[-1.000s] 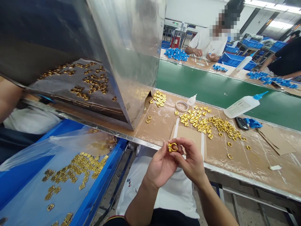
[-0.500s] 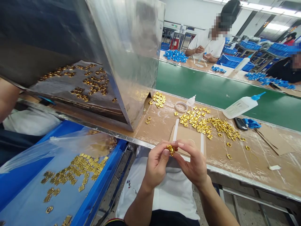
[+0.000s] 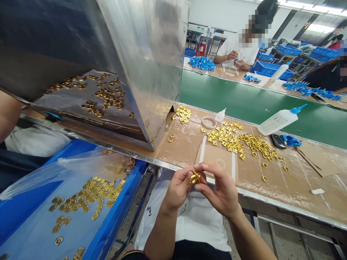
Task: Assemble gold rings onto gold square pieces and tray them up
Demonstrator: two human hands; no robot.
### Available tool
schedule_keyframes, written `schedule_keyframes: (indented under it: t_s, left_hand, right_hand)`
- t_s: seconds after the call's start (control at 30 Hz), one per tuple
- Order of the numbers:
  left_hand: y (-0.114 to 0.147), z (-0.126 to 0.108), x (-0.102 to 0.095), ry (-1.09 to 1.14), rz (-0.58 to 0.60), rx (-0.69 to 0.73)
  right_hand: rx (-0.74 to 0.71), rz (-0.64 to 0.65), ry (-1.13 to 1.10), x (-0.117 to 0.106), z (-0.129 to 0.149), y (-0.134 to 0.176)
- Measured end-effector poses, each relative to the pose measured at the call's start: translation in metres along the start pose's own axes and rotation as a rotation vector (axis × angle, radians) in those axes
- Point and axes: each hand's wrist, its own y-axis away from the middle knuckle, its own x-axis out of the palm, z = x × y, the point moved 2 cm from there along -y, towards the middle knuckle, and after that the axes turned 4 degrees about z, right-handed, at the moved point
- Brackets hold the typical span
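Fingertips of both hands are being pressed together around a small gold metal piece (image 3: 195, 177), which is being held in the air just in front of the near edge of the workbench (image 3: 271, 202), above the lap. The left hand (image 3: 177, 189) is being closed on it from the left with thumb and forefinger, and the right hand (image 3: 222, 189) is being closed on it from the right in the same pinch; the other fingers are being kept curled.

Judging by its shine and hard outline, the piece is likely stiff, light and somewhat slippery, so it is probably best being gripped by its outer edges with the fingertips, as is being done now. Whether it is one part or two joined parts cannot be told.

On the bench beyond the hands, a cardboard sheet (image 3: 217, 157) is lying flat, and behind it a heap of gold parts (image 3: 238, 142) is being kept, with loose rings scattered to its right. A glue bottle (image 3: 279, 121) is lying on its side farther back, beside a small white ring (image 3: 209, 122). To the left, a metal hood (image 3: 151, 65) is being stood over more gold parts, and a blue bin (image 3: 119, 213) lined with plastic is holding others. Across the green belt (image 3: 244, 101), another person is being seen at work.
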Motion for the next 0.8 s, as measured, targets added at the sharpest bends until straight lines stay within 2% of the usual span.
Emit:
schedule_keyframes:
  t_s: [0.17, 0.27, 0.57, 0.8]
  left_hand:
    - [0.0, -0.006, -0.008, -0.545, -0.022, 0.413]
    - [0.001, -0.008, -0.007, -0.722, -0.014, 0.529]
    - [0.006, -0.014, -0.005, -0.852, 0.002, 0.618]
    - [0.008, -0.016, -0.008, -0.822, -0.017, 0.589]
  right_hand:
    - [0.093, 0.038, -0.018, -0.002, -0.002, 0.001]
    - [0.121, 0.023, -0.085, -0.001, -0.003, 0.001]
    - [0.155, 0.024, -0.243, 0.001, -0.005, 0.0]
    - [0.192, -0.003, -0.297, 0.003, -0.009, 0.003]
